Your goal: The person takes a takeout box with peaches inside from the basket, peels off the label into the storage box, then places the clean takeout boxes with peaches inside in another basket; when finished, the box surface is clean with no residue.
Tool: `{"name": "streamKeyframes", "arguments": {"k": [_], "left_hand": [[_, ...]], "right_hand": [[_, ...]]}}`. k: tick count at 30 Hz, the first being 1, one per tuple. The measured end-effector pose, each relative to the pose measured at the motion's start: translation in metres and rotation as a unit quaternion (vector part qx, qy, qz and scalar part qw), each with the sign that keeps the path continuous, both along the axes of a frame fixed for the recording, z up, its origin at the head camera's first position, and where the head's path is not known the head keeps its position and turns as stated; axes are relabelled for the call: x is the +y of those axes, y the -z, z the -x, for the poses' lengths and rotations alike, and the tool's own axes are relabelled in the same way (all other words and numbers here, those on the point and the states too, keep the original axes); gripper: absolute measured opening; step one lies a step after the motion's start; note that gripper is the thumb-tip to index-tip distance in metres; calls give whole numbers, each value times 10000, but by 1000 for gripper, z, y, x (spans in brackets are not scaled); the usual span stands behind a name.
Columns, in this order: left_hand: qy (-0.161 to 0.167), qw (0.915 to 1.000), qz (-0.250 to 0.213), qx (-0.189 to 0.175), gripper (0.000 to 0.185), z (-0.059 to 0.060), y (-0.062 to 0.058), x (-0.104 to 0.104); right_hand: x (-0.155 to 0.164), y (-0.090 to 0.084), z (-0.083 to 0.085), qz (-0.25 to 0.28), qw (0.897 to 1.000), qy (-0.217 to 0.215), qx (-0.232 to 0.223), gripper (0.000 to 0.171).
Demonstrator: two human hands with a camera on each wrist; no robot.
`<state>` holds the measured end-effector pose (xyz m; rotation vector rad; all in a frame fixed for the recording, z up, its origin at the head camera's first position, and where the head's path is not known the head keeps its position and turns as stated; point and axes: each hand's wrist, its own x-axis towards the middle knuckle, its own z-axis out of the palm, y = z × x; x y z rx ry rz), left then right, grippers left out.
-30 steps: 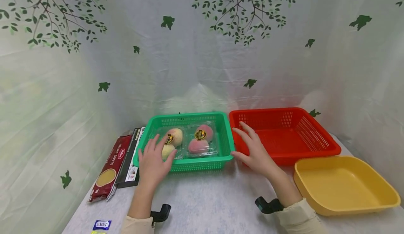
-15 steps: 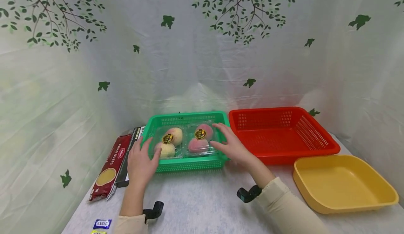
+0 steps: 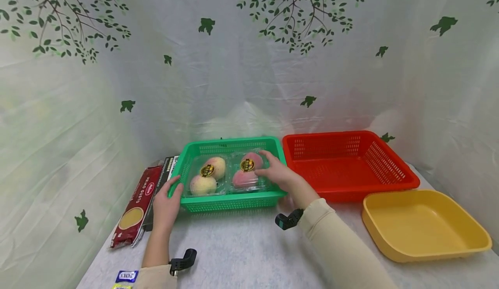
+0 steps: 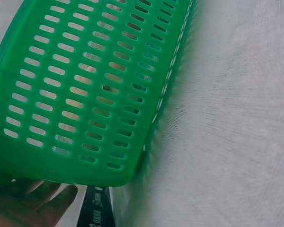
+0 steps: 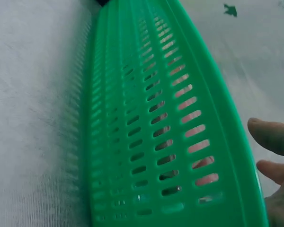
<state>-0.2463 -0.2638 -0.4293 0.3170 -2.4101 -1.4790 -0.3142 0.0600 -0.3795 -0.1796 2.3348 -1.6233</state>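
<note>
A green basket (image 3: 230, 203) holds two clear plastic boxes side by side. The left box has two pale yellow peaches (image 3: 203, 186) and the right box two pink peaches (image 3: 244, 179), each with a round black and gold label. My left hand (image 3: 165, 206) is at the basket's left front corner, thumb and forefinger apart at the rim. In the left wrist view its fingers (image 4: 59, 202) lie outside the basket's end wall. My right hand (image 3: 277, 174) reaches over the right rim, thumb and forefinger spread at the right edge of the pink peaches' box.
A red basket (image 3: 374, 188) stands right of the green one, with a yellow tray (image 3: 429, 232) in front of it. On the left lie a dark red food packet (image 3: 136, 206), a black box (image 3: 167, 167) and a small blue wrapper (image 3: 126, 276).
My right hand has moved left from the red basket's edge to the pink peaches. My left hand has drawn back from over the yellow peaches to the green basket's left rim.
</note>
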Motion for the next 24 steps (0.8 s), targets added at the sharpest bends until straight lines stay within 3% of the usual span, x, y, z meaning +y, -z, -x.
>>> {"name": "streamKeyframes", "arguments": {"k": [8,14,24], "left_hand": [[65,9977,-682,15,44,-2,1,-2],[99,9970,-764,-11,42,-2,3,-1],[-48,9966,-827,-49,41,1,4,-1]], "right_hand": [[-12,14,15,143,9998,32,-98,74],[-17,19,15,219,9994,81,-261,81],[-18,18,13,-11,9997,264,-3,78]]}}
